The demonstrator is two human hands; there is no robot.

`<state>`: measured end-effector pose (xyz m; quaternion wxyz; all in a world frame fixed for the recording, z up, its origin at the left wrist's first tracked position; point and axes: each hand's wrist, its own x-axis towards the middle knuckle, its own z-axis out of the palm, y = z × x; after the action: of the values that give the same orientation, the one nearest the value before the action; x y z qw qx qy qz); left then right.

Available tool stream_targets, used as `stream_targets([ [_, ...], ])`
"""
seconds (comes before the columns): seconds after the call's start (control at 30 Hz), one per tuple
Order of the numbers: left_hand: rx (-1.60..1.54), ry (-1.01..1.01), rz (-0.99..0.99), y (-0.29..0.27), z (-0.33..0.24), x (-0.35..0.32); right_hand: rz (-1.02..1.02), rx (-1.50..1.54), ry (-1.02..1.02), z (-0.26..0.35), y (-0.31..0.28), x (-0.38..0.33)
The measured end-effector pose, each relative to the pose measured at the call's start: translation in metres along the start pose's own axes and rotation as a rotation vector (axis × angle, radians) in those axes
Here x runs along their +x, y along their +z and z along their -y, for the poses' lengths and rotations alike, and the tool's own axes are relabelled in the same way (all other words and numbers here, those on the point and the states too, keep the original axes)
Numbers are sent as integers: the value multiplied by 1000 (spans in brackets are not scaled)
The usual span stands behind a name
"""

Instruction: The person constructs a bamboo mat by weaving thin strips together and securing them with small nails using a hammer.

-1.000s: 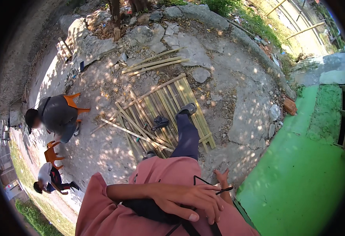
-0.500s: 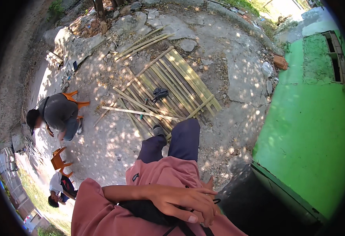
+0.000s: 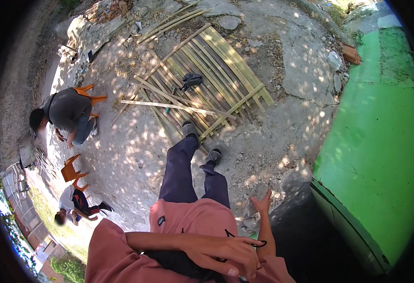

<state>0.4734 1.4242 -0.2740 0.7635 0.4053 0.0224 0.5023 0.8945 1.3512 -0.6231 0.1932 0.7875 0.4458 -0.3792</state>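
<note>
Our left hand [image 3: 226, 252] crosses our chest, fingers loosely curled by a thin black cord [image 3: 245, 238], holding nothing; right hand [image 3: 262, 203] spread open for balance, far bamboo-slat panel [image 3: 216, 75] untouched.

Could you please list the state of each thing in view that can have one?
Left hand: resting across the chest, touching a dark cord.
Right hand: open, fingers spread, holding nothing.
Bamboo panel: lying flat on the ground.
Loose bamboo slat: lying across the panel.
Orange chair: tipped over.
</note>
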Motion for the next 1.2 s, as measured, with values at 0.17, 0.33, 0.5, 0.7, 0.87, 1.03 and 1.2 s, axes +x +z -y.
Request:
stream_targets([
  [0.17,40,-41,-87,38,53,-10,-38,7,-118,-28,9,45],
  [0.33,84,-88,-159,65,77,-27,27,-79,-54,-42,30,70],
  [0.5,81,-93,-161,86,92,-35,34,-43,-61,-56,47,64],
  [0.7,71,-96,-98,105,100,-59,-2,27,-125,-87,65,41],
  [0.87,102,-23,-125,123,84,-95,55,-49,-122,-102,77,20],
  [1.03,172,38,-210,134,59,-145,48,-171,-125,-95,97,8],
  [1.2,106,83,-213,139,51,-193,39,-184,-157,-71,109,-15],
])
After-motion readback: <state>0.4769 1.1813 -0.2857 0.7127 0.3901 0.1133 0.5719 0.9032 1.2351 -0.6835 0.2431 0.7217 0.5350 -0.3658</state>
